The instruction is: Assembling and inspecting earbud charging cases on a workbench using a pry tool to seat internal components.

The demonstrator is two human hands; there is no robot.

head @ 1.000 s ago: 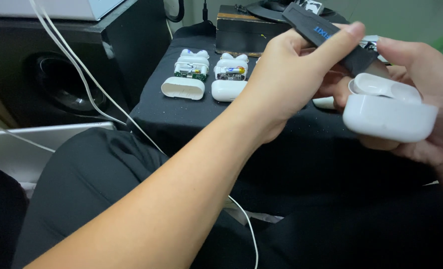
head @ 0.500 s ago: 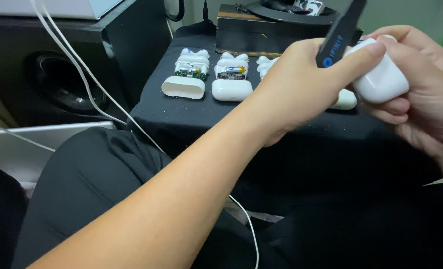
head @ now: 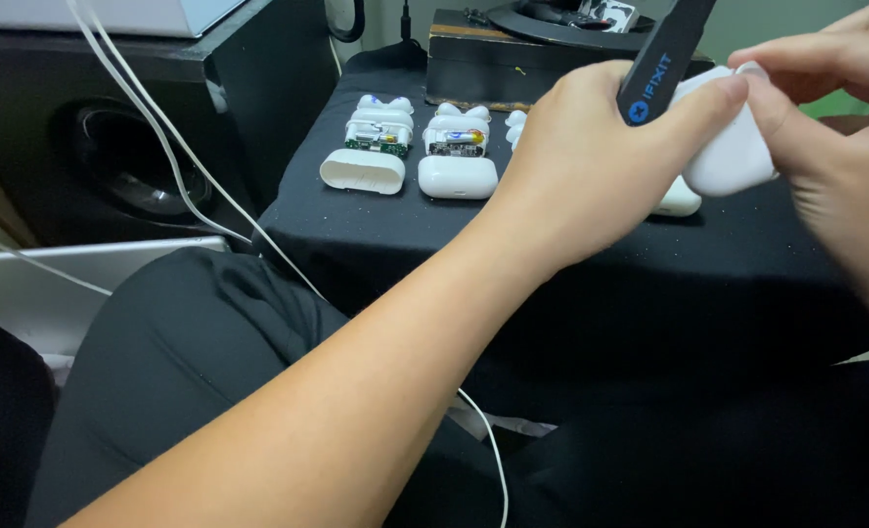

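Nearest the viewer, two dark-trousered thighs (head: 190,372) fill the lower field, crossed by one bare forearm reaching up and to the right. One thin white cable (head: 493,460) hangs between the thighs; two more white cables (head: 151,127) run side by side down from the upper left, in front of one black loudspeaker (head: 111,147). Above the thighs stands one table draped in black cloth (head: 571,284). At its right, both hands meet over the cloth: the left hand (head: 591,166) is closed round one dark flat pry tool (head: 661,61) with a blue mark, thumb pressed along its shaft, while the right hand (head: 835,147) pinches one white earbud charging case (head: 728,147) between fingers and thumb. Tool and case touch; whether the tip enters a seam cannot be told. Further back on the cloth lie two white case shells (head: 361,169), left, and (head: 458,177), beside it; behind each stands one exposed inner assembly (head: 379,125), (head: 457,130), with circuit parts visible. A third white case part (head: 677,200) shows just under the held case, mostly hidden. Small white pieces (head: 515,124) lie half hidden behind the left hand. Farthest back sits one dark wooden box (head: 532,54) bearing a black object on its top.
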